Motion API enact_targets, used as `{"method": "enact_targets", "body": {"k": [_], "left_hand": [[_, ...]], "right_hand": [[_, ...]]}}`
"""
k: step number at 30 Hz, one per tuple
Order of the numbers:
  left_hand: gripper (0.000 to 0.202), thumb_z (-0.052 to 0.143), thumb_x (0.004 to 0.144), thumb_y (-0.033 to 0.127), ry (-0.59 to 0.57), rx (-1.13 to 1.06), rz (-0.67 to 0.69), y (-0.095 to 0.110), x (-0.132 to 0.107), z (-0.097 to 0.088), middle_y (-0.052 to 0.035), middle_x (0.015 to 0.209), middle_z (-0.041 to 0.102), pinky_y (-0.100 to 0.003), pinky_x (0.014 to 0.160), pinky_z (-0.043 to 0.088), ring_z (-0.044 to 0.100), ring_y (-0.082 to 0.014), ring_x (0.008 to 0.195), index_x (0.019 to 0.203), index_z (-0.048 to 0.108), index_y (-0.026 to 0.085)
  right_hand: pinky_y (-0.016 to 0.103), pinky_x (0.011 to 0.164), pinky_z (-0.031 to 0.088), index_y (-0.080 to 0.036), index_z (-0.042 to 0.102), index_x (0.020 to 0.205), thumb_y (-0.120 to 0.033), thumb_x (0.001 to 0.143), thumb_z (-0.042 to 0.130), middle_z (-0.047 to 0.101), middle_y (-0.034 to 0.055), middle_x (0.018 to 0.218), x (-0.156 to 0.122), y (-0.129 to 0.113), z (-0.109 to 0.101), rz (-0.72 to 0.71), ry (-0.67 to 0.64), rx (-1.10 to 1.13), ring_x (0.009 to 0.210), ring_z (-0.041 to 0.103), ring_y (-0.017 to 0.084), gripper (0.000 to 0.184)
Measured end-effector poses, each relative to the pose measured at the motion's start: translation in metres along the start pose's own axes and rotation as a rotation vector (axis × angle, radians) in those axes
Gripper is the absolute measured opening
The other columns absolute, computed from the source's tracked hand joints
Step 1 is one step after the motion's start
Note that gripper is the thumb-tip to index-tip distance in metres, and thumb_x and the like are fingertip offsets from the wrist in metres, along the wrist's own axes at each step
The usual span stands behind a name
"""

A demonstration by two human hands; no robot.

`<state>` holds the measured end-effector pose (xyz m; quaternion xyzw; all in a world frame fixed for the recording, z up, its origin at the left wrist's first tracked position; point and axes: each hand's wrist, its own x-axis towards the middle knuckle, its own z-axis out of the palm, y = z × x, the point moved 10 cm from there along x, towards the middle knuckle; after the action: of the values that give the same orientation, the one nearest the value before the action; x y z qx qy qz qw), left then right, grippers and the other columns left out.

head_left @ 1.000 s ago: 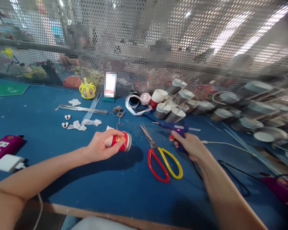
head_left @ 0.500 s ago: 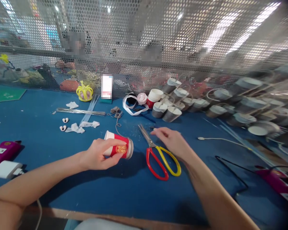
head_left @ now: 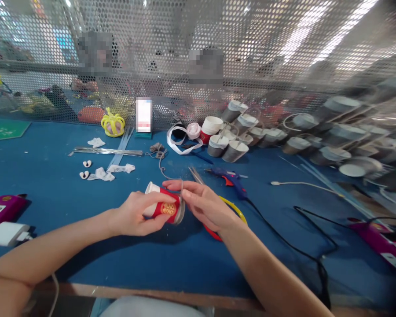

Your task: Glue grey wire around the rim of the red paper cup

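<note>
My left hand [head_left: 135, 215] is wrapped round a red paper cup [head_left: 163, 206] lying on its side above the blue table [head_left: 171, 259], its bottom end facing right. My right hand [head_left: 204, 204] reaches in from the right, fingertips pinching a thin grey string [head_left: 161, 166] against the cup's bottom rim. Red and yellow scissors [head_left: 232, 207] lie under the right hand, mostly hidden. A blue glue gun [head_left: 229, 178] lies on the table just beyond.
Many grey paper cups [head_left: 231, 149] lie in rows at the back right. A white ribbon [head_left: 180, 141], a yellow crown [head_left: 112, 124], metal wires [head_left: 107, 152] and white scraps [head_left: 100, 175] lie further back. Power strips [head_left: 1, 207] sit at both sides. A perforated screen [head_left: 198, 53] closes the back.
My right hand let go of the glue gun, which now lies on the table, and moved left over the scissors to the cup's bottom end. My left hand kept hold of the cup.
</note>
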<state>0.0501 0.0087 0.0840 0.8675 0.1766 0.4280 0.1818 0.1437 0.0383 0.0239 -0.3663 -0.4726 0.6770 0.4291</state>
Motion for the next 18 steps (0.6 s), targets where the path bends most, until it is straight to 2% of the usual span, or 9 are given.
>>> {"method": "enact_targets", "body": {"k": [3, 7, 10, 14, 18], "left_hand": [[0.024, 0.057, 0.074, 0.017, 0.000, -0.078, -0.143, -0.015, -0.001, 0.002, -0.0017, 0.072, 0.067, -0.013, 0.042, 0.040, 0.051, -0.0047, 0.043, 0.097, 0.055, 0.014], [0.024, 0.058, 0.073, 0.020, -0.034, -0.171, -0.368, -0.037, -0.004, 0.009, -0.0014, 0.072, 0.065, -0.014, 0.046, 0.042, 0.050, -0.0056, 0.047, 0.096, 0.057, 0.013], [0.025, 0.058, 0.072, 0.019, -0.069, -0.278, -0.506, -0.050, -0.008, 0.018, 0.0000, 0.069, 0.063, -0.013, 0.044, 0.041, 0.049, -0.0053, 0.047, 0.096, 0.057, 0.013], [0.025, 0.058, 0.072, 0.018, -0.079, -0.380, -0.570, -0.056, -0.011, 0.025, 0.0008, 0.065, 0.061, -0.013, 0.042, 0.040, 0.046, -0.0047, 0.044, 0.097, 0.057, 0.013], [0.025, 0.058, 0.072, 0.018, -0.084, -0.392, -0.580, -0.057, -0.013, 0.027, 0.0013, 0.063, 0.060, -0.013, 0.041, 0.040, 0.047, -0.0053, 0.044, 0.097, 0.057, 0.013]], "right_hand": [[0.026, 0.077, 0.044, -0.023, 0.069, 0.067, -0.034, 0.067, 0.069, 0.062, -0.0005, 0.100, -0.001, -0.006, -0.008, -0.074, 0.078, -0.012, 0.086, 0.056, 0.013, 0.011], [0.027, 0.072, 0.042, -0.023, 0.071, 0.073, -0.035, 0.070, 0.066, 0.064, -0.0009, 0.077, -0.004, -0.019, -0.029, -0.202, 0.258, -0.273, 0.075, 0.055, 0.012, 0.013], [0.028, 0.070, 0.043, -0.022, 0.069, 0.068, -0.034, 0.071, 0.064, 0.064, -0.0002, 0.070, -0.007, -0.029, -0.036, -0.261, 0.339, -0.422, 0.073, 0.057, 0.014, 0.014], [0.030, 0.071, 0.045, -0.021, 0.063, 0.057, -0.032, 0.071, 0.062, 0.066, 0.0014, 0.072, -0.012, -0.042, -0.037, -0.323, 0.404, -0.515, 0.078, 0.060, 0.017, 0.017], [0.031, 0.070, 0.046, -0.022, 0.063, 0.058, -0.029, 0.073, 0.060, 0.065, 0.0012, 0.070, -0.017, -0.047, -0.036, -0.342, 0.453, -0.599, 0.077, 0.061, 0.018, 0.017]]}}
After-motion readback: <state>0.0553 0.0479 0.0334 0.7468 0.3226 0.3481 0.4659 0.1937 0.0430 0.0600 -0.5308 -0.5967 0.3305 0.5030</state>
